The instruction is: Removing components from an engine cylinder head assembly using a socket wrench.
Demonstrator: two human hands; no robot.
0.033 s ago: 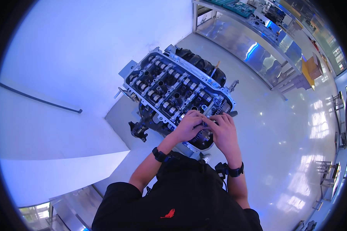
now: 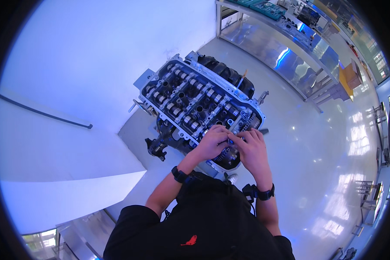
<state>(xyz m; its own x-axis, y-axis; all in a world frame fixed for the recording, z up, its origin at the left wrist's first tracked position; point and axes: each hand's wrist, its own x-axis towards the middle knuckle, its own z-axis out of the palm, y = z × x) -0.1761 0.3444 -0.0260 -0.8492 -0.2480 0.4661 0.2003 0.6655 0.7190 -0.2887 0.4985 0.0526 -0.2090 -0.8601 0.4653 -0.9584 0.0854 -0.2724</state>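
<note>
An engine with its valve cover off (image 2: 190, 93) lies before me, its two camshafts (image 2: 177, 111) and their lobes exposed. Over its near right end, by the timing chain side, my left hand (image 2: 213, 143) and my right hand (image 2: 250, 146) meet at the fingertips. Both have bent, closed fingers pinched together around something small, which the fingers mostly hide. Just past the fingertips a pale bar-shaped part (image 2: 235, 125) points away from me; I cannot tell whether it is loose or part of the engine.
A black intake manifold (image 2: 221, 67) runs along the engine's far side, with a yellow-topped dipstick (image 2: 242, 78) standing beside it. White wall (image 2: 95, 56) rises to the left. A metal workbench (image 2: 268, 43) with tools stands far right, near a cardboard box (image 2: 352, 74).
</note>
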